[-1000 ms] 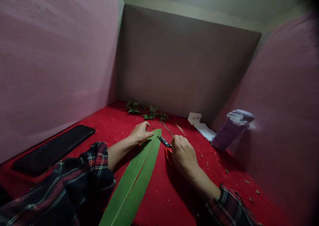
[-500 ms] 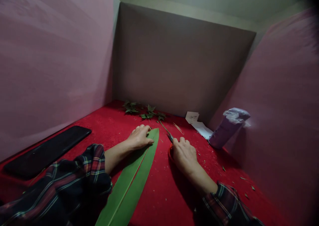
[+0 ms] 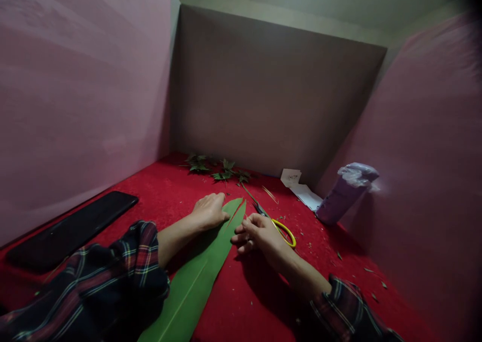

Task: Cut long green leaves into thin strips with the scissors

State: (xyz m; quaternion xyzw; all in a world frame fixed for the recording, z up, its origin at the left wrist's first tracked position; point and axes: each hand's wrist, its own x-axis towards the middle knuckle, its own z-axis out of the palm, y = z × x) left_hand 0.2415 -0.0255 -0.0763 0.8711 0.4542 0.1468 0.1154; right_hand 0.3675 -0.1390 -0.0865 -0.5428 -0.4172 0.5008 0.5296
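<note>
Red surface (image 3: 241, 289), left hand (image 3: 209, 212) on leaf (image 3: 192, 281), grip unclear, right hand (image 3: 262, 235) loosely curled alongside

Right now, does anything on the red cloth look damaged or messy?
Yes. The long green leaf is split near its far tip, between your left hand and right hand, so its end no longer looks whole. Small green scraps also litter the red cloth on the right.
</note>
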